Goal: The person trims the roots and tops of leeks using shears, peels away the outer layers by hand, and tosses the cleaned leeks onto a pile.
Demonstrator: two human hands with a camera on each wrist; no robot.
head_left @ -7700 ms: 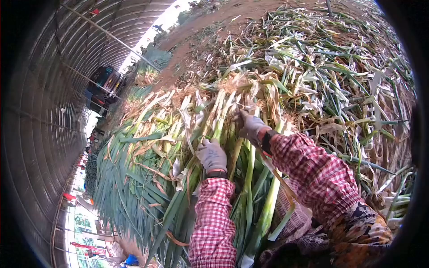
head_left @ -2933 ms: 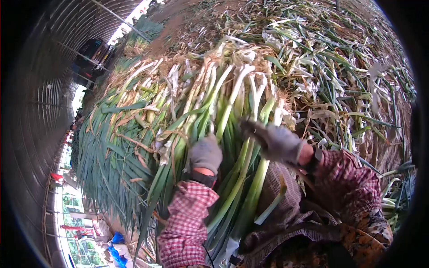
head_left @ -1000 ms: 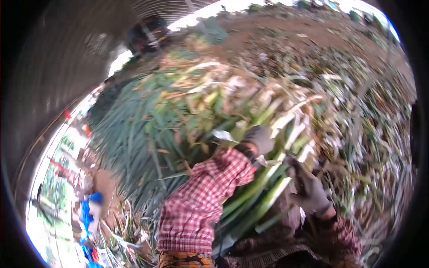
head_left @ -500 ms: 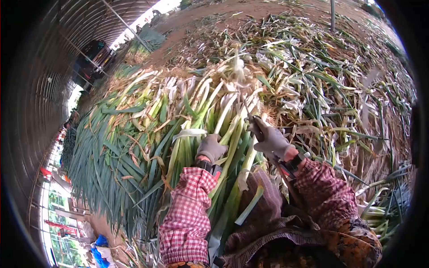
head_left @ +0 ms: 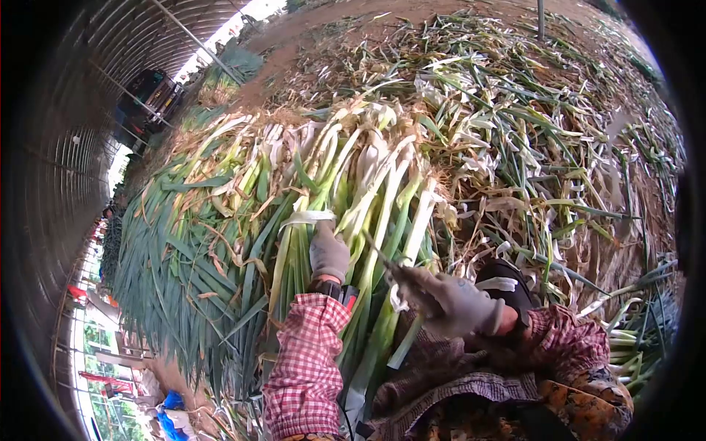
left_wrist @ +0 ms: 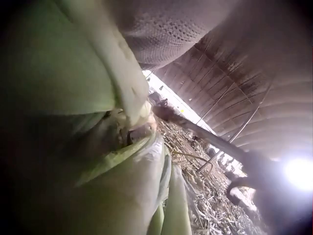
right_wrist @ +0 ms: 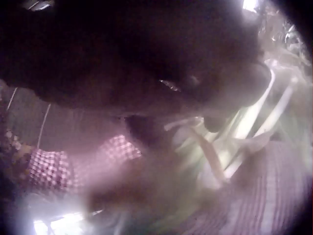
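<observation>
More leek stalks (head_left: 420, 220) show, the right hand (head_left: 462, 305) having drawn back gripping a thin tool (head_left: 379, 253) — the left hand (head_left: 329, 255) touches others, grip unclear.

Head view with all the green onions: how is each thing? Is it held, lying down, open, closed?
left hand: gloved, on the onions, grip hidden
right hand: gloved, closed around a thin tool
thin tool: held, tip forward
green onions: lying side by side, roots on
pale strip: lying across onions
</observation>
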